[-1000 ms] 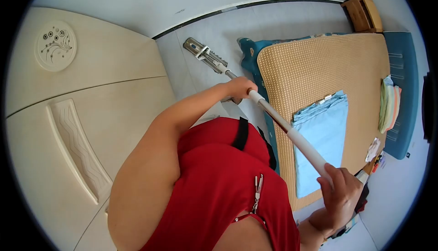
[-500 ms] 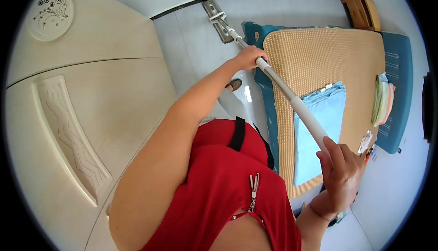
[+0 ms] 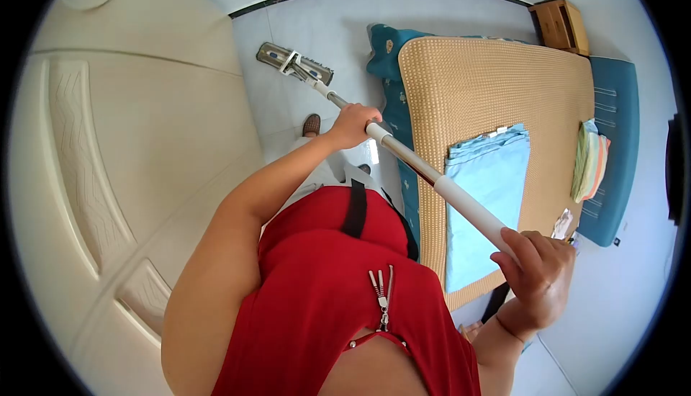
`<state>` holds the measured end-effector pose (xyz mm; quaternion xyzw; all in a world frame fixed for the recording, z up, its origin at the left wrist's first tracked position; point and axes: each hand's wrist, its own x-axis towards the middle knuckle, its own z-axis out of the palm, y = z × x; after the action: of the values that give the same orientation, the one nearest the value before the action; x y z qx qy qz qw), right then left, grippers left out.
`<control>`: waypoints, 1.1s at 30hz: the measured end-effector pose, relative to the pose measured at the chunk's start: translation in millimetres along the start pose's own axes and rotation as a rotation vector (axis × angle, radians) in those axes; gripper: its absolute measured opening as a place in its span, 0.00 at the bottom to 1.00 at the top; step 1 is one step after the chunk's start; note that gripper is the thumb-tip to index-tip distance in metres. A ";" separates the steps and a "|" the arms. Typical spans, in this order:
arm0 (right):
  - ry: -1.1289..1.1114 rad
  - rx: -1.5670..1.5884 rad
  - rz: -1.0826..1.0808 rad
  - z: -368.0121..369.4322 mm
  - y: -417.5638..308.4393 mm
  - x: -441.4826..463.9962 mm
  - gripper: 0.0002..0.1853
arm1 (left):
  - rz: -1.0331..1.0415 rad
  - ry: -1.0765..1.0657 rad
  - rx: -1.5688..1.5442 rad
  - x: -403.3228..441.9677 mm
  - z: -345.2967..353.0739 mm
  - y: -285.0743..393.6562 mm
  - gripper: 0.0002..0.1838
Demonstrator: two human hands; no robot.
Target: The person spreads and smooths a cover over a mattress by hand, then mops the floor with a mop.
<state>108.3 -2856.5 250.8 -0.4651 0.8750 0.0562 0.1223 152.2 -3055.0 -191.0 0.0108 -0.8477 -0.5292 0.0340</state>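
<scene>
Head view: left hand (image 3: 352, 125) and right hand (image 3: 541, 272) clasp a mop (image 3: 409, 157).

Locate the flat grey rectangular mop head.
The mop head is on the pale grey floor, upper left of centre in the head view, between the cream panelled doors and the tan woven bed mat.

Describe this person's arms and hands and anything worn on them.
The left hand and right hand are ungloved. The left arm is bare up to a red top with no sleeve there; the right forearm has no sleeve either. A thin line crosses the right wrist: cord or crease, I cannot tell.
</scene>
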 end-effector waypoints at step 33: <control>-0.241 0.100 0.509 31.3 35.3 -199.1 0.24 | 0.244 -0.220 0.029 -23.5 183.3 94.5 0.04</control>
<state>191.1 -2670.8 273.1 -0.2138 0.9444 0.0965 0.2302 164.6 -2847.8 -187.5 -0.1499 -0.8489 -0.5068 0.0049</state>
